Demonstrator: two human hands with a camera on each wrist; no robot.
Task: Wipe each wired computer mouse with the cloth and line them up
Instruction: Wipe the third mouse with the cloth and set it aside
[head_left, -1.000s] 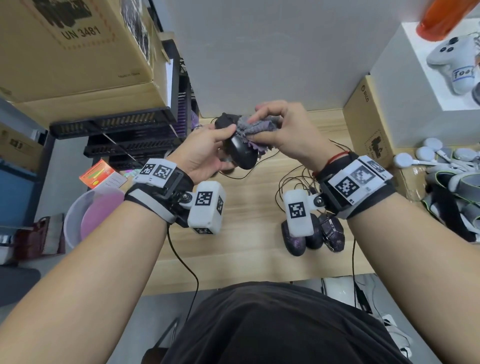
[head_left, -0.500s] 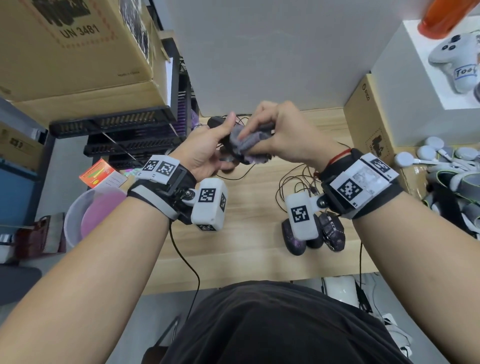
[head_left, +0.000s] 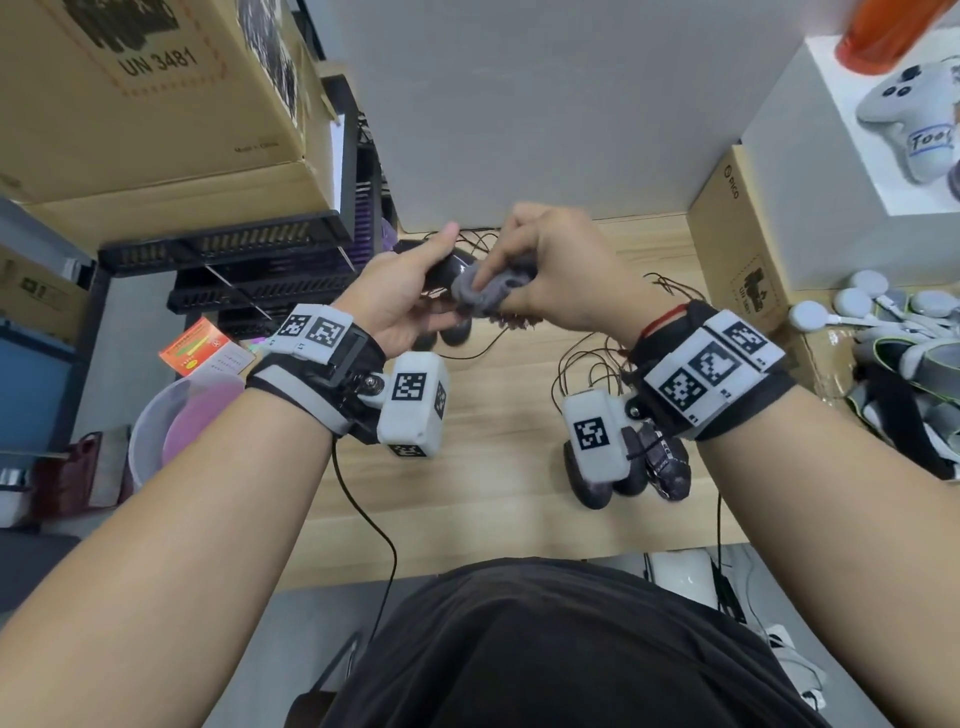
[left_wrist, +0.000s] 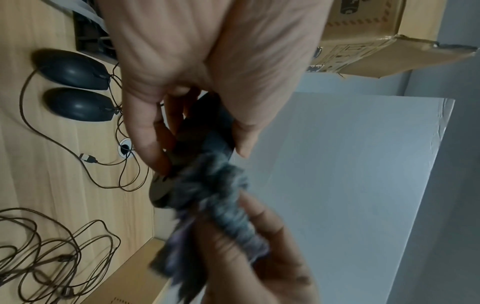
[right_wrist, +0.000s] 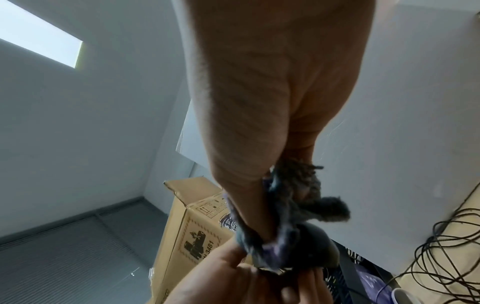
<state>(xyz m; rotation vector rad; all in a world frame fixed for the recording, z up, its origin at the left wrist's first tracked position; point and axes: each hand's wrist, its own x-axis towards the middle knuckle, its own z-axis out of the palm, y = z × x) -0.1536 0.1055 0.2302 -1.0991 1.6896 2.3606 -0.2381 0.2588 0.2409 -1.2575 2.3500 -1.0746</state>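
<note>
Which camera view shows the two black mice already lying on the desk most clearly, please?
The left wrist view: both mice lie unobstructed, side by side. The head view hides them almost entirely under the left hand; the right wrist view misses them.

The head camera looks steeply down over both forearms at the wooden surface (head_left: 498, 467), while the left wrist camera peers close along the left hand (left_wrist: 197, 61) and the right wrist camera tilts up past the right hand (right_wrist: 259, 102), all three sharing the bunched grey cloth (head_left: 485, 291)
</note>
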